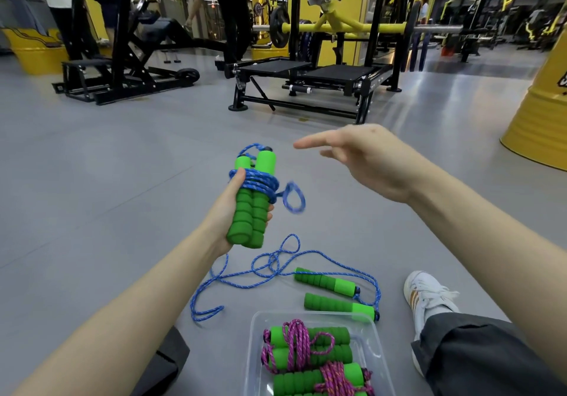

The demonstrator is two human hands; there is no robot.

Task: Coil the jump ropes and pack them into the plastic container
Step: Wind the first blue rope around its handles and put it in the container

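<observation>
My left hand [227, 211] grips a blue jump rope [254, 185] by its two green foam handles, held upright side by side, with the cord wound around their middle and a small loop sticking out to the right. My right hand [365, 162] hovers to the right of it, fingers spread, holding nothing. A second blue jump rope [276, 270] lies loose on the floor below, its two green handles [326, 282] near the clear plastic container [254, 328]. Inside the container lie coiled pink ropes [297, 343] with green handles.
I sit on a grey gym floor; my right leg and white shoe [426, 297] lie right of the container. A black weight rack [306, 89] stands ahead, a yellow drum [540, 113] at the right, and people stand at the back left.
</observation>
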